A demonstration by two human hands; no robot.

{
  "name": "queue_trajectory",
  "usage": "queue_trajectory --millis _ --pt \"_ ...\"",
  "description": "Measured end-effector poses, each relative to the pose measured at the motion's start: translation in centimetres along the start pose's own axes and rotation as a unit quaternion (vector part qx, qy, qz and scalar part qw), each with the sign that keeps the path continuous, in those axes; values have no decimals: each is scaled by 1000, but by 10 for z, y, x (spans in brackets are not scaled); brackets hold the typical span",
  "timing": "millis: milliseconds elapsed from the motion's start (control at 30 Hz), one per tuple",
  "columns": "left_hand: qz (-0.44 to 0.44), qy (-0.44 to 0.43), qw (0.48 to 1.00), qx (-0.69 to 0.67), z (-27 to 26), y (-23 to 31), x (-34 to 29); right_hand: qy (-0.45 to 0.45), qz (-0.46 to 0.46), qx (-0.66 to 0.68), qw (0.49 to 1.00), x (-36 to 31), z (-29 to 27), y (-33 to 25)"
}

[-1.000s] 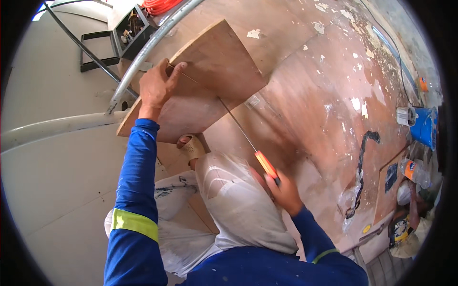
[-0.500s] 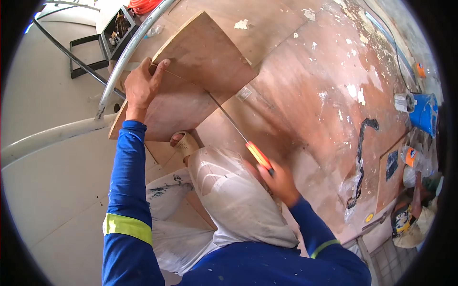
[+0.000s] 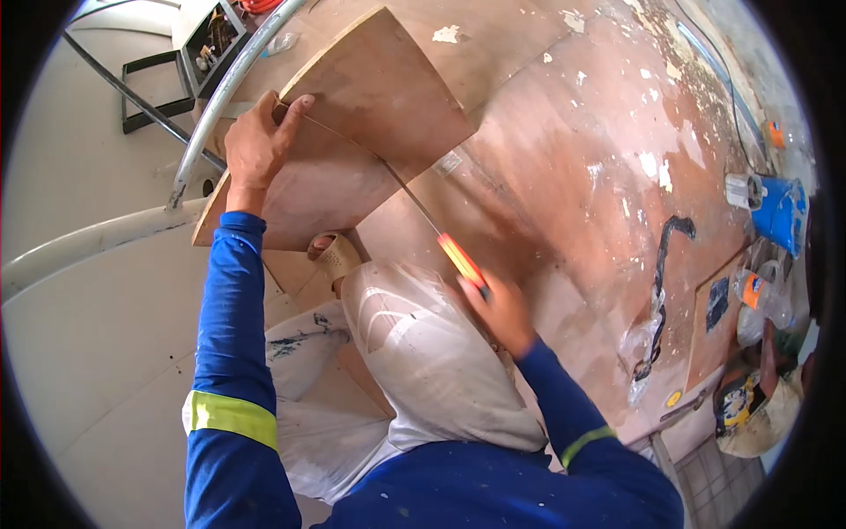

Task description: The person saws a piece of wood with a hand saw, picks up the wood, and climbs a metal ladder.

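A brown plywood board lies tilted ahead of me, with a thin straight line running across it. My left hand grips its left edge, thumb on the upper face and the other fingers partly hidden. In my right hand is the red and yellow handle of a thin-bladed handsaw. The blade, seen nearly edge-on, meets the board's near edge in line with that thin line. Under the lower half of the board, my sandalled foot shows beside its near edge.
A curved metal tube passes close to my left hand. Beyond it stands a dark open box with small items. At right are a blue bucket, plastic bottles and a black strip on the stained, paint-flecked floor.
My right hand and the handsaw have moved up and left, toward the board. My left hand keeps its grip on the board, and the view has shifted slightly.
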State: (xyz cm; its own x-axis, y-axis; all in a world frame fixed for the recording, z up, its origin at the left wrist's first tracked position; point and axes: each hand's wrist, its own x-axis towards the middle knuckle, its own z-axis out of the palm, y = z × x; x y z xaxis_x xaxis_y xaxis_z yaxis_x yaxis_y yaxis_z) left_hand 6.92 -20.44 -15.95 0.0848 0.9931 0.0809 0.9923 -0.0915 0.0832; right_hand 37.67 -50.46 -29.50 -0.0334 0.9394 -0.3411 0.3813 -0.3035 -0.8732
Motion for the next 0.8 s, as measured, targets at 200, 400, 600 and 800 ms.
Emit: queue_trajectory --millis 200,400,600,800 --pt "1 7 1000 -9 2 12 -2 12 40 17 999 -26 -27 -33" --pt "10 0 1000 -17 18 12 7 41 -31 -28 998 109 52 -2" --pt "-8 5 1000 14 -4 10 4 -22 52 33 998 -56 -53 -12" --pt "5 6 1000 -14 15 15 8 12 6 -57 998 88 27 -12"
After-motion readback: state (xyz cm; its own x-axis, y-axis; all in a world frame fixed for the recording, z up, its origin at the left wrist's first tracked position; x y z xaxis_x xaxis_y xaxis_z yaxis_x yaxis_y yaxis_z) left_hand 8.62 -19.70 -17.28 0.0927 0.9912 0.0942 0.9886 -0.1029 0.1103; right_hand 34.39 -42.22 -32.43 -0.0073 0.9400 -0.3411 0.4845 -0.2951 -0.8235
